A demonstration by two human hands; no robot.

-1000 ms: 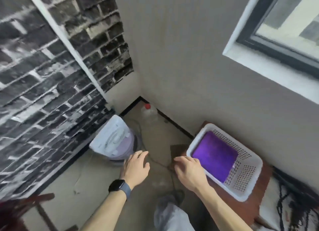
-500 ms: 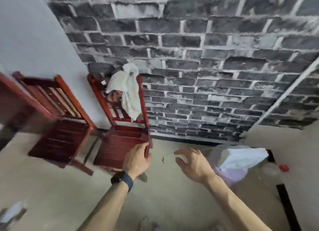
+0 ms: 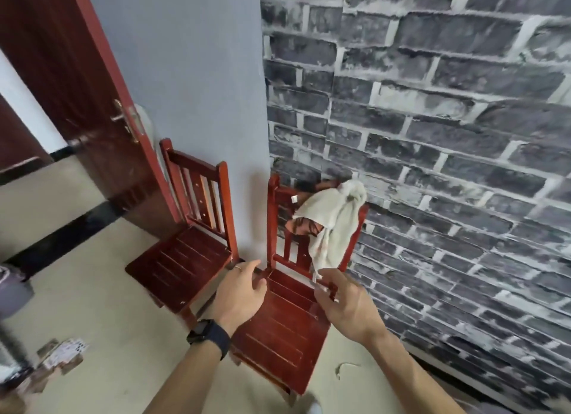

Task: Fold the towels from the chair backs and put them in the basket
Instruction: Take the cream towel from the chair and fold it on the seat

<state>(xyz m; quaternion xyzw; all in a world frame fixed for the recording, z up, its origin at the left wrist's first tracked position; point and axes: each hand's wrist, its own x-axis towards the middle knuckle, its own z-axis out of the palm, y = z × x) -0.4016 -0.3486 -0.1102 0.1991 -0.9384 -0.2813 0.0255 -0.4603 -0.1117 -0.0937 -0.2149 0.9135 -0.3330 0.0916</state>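
The cream towel (image 3: 332,220) hangs over the chair back (image 3: 279,194), its lower tip just above the right hand (image 3: 347,305)'s loosely spread, empty fingers (image 3: 324,296); the left hand (image 3: 239,293) hovers beside, fingers relaxed apart.

- Soft, even daylight fills the room; no glare; brightest patch is the overexposed white strip beyond the door (image 3: 77,83) at far left
- Faint, diffuse shadows lie under the chairs (image 3: 182,259)
- Wide-angle bend tilts the brick wall (image 3: 432,135) and door lines toward the edges
- Slight motion blur softens the lower left corner and both hands
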